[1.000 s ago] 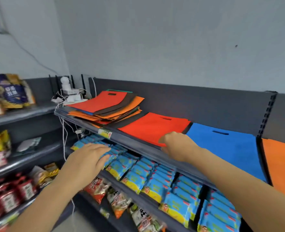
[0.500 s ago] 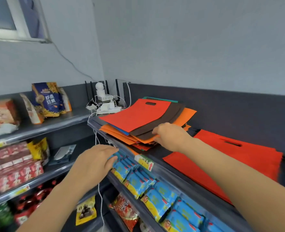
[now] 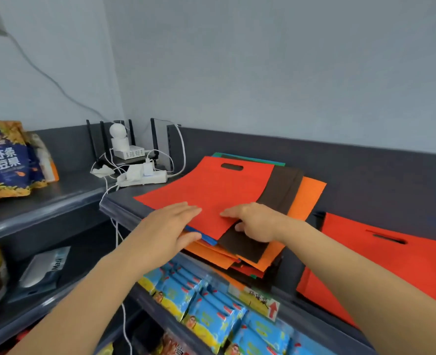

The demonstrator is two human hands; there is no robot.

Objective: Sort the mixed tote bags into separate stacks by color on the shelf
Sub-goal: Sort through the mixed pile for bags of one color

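A mixed stack of tote bags lies on the top shelf (image 3: 124,203). The top bag is a red tote bag (image 3: 211,188). Brown (image 3: 281,190), orange (image 3: 309,198), blue (image 3: 204,238) and green (image 3: 250,159) bags show beneath it. My left hand (image 3: 171,226) rests with straight fingers on the red bag's near left edge, its thumb against the stack's front. My right hand (image 3: 255,221) pinches the red bag's near right edge, fingers on top and thumb at the edge over the brown bag. A second red bag (image 3: 391,267) lies alone to the right.
A router, a small camera and a power strip (image 3: 140,175) with white cables sit in the back corner left of the stack. Blue snack packs (image 3: 211,313) fill the shelf below. A dark blue snack bag (image 3: 4,160) stands on the left shelf.
My view has moved closer to the mixed stack. My left hand rose from the lower shelf onto the red top bag, and my right hand shifted left onto that bag's near edge.
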